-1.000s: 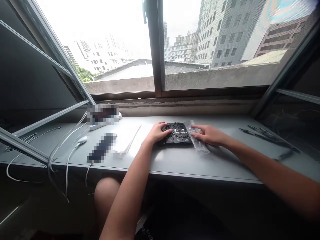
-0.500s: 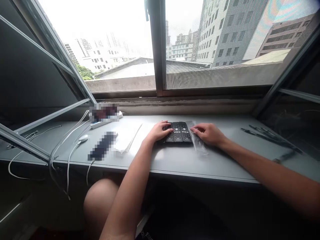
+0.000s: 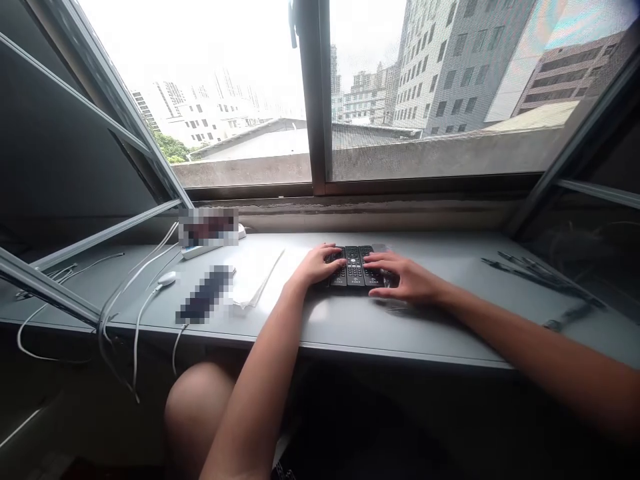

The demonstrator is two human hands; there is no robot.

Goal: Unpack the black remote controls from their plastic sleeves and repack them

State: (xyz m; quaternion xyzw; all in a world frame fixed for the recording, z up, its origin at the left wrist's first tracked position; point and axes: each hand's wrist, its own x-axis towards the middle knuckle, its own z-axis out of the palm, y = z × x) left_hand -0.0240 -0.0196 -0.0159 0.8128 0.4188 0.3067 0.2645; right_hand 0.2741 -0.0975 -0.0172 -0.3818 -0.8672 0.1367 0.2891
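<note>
- A grey worktop (image 3: 360, 330) runs along the foot of the window, under a rough concrete sill (image 3: 380, 217).
- A dark metal mullion (image 3: 315, 87) splits the window, with fine insect mesh (image 3: 440, 157) over the right pane.
- Metal-framed casements (image 3: 107, 110) stand angled inward on the left, and another (image 3: 575, 143) on the right.
- Outside are a concrete ledge (image 3: 450, 153), a low roof (image 3: 255, 143), trees (image 3: 170, 150) and a grey high-rise (image 3: 450, 60).
- Bright daylight fills the view, and glare probably hides detail on the distant left buildings (image 3: 195, 110).
</note>
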